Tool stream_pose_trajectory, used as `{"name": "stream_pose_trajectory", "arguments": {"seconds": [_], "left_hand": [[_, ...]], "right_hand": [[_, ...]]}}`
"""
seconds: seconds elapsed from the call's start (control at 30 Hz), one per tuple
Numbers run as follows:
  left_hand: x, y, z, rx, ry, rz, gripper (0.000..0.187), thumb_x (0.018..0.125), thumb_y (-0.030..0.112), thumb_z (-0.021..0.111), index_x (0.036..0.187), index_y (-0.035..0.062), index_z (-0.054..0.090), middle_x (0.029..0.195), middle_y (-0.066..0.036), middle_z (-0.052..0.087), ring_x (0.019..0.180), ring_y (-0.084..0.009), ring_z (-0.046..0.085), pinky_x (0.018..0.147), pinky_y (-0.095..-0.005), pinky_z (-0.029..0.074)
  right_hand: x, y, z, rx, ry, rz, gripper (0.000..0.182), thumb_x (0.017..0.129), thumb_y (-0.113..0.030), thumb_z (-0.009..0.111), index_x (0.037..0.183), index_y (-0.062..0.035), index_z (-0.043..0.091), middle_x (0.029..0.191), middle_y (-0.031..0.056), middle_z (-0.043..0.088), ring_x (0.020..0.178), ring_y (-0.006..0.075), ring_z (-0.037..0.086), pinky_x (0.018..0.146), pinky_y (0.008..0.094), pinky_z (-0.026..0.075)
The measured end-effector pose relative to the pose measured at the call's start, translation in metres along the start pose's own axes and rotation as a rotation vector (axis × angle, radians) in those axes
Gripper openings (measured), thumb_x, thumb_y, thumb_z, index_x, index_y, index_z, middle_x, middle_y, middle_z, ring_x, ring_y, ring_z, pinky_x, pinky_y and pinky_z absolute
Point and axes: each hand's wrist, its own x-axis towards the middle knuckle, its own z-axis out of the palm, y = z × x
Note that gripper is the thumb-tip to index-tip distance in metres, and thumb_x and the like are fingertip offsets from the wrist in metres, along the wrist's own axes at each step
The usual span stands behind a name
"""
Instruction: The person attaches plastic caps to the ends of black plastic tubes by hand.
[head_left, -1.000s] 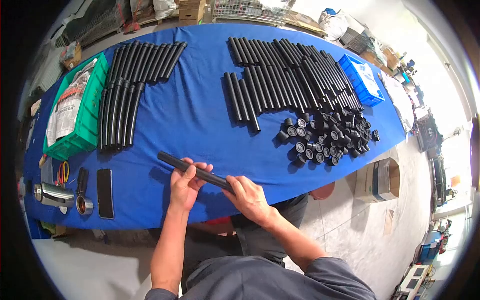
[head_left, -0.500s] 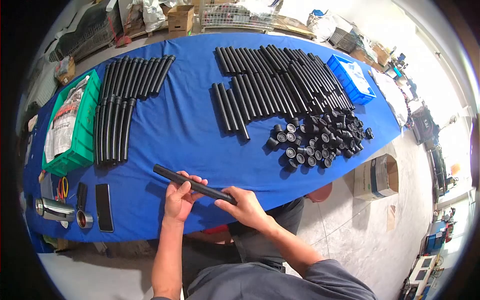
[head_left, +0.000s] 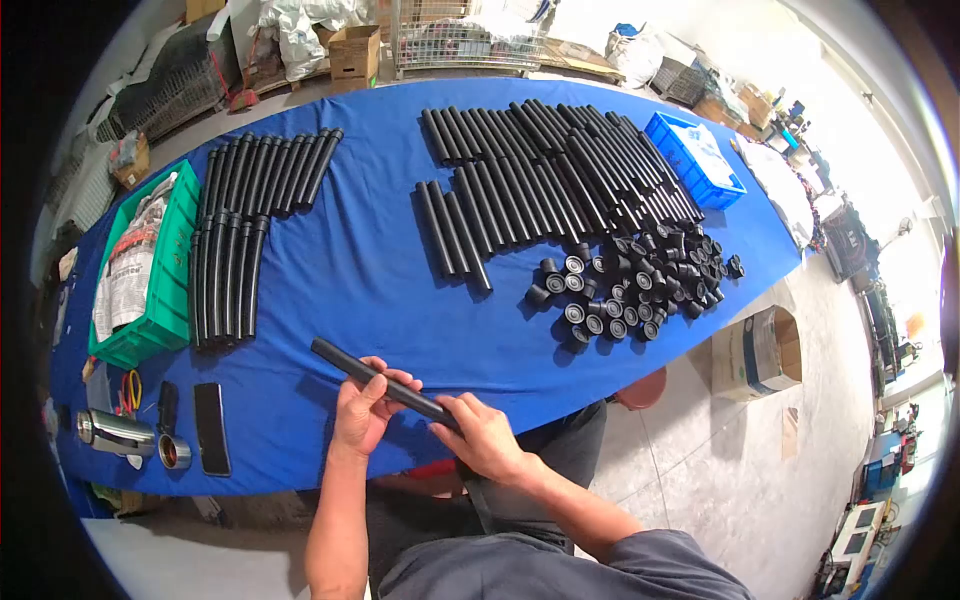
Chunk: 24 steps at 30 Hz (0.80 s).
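Observation:
A black tube (head_left: 345,362) slants over the table's near edge, held in both hands. My left hand (head_left: 368,405) is closed round its middle, thumb on top. Wrapped about the tube's lower right end is my right hand (head_left: 480,432); its fingers cover that end, so I cannot see whether a cap is on it. Beyond the hands lie rows of plain black tubes (head_left: 520,195) and a loose heap of black caps (head_left: 620,300). At the left, black tubes with collared ends (head_left: 235,260) lie side by side in two rows.
A green crate (head_left: 150,330) with newspaper stands at the left, a blue bin (head_left: 690,165) at the far right. A phone (head_left: 211,430), a steel flask (head_left: 115,432), its cup (head_left: 174,452) and scissors (head_left: 131,388) lie near left on the blue cloth (head_left: 350,260).
The view has tilted slightly, so the table sits a little lower. My right hand has shifted slightly left along with the tube's end; both hands keep their hold.

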Motion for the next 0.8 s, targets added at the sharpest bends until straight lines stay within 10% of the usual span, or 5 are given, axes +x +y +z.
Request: {"name": "stream_pose_trajectory", "arguments": {"seconds": [0.03,0.5,0.7,0.8], "left_hand": [[-0.001,-0.001,0.003,0.021,0.034,-0.01,0.028,0.097,0.012,0.073,0.118,0.0068,0.056,0.108,-0.022,0.073,0.106,-0.0392,0.073,0.091,-0.0488,0.064],[-0.001,0.001,-0.003,-0.028,0.024,0.017,0.027,0.096,0.013,0.074,0.117,0.0088,0.058,0.108,-0.02,0.073,0.106,-0.0379,0.074,0.089,-0.049,0.065],[-0.002,-0.001,-0.001,-0.018,0.043,0.011,0.021,0.097,0.01,0.071,0.114,0.0088,0.058,0.108,-0.019,0.073,0.108,-0.0391,0.073,0.092,-0.048,0.065],[-0.003,-0.002,-0.006,-0.032,-0.019,0.003,0.022,0.097,0.009,0.072,0.114,0.009,0.059,0.108,-0.019,0.073,0.107,-0.0389,0.073,0.091,-0.0477,0.065]], "right_hand": [[-0.001,0.005,0.006,-0.261,0.187,-0.242,0.043,0.091,-0.027,0.077,0.122,-0.001,0.063,0.087,0.0143,0.065,0.073,0.0271,0.068,0.061,0.0383,0.055],[0.0,0.006,0.011,0.041,0.068,-0.072,0.035,0.092,-0.019,0.075,0.117,0.0028,0.061,0.098,0.0211,0.068,0.089,0.0399,0.069,0.072,0.0499,0.056],[0.0,0.011,0.012,-0.279,0.075,-0.131,0.035,0.093,-0.023,0.076,0.115,0.0012,0.064,0.091,0.0183,0.069,0.081,0.0339,0.071,0.062,0.0429,0.055],[-0.001,0.004,-0.002,0.155,-0.072,0.027,0.037,0.092,-0.027,0.077,0.114,0.0014,0.067,0.081,0.017,0.07,0.072,0.0302,0.07,0.057,0.0366,0.052]]}}
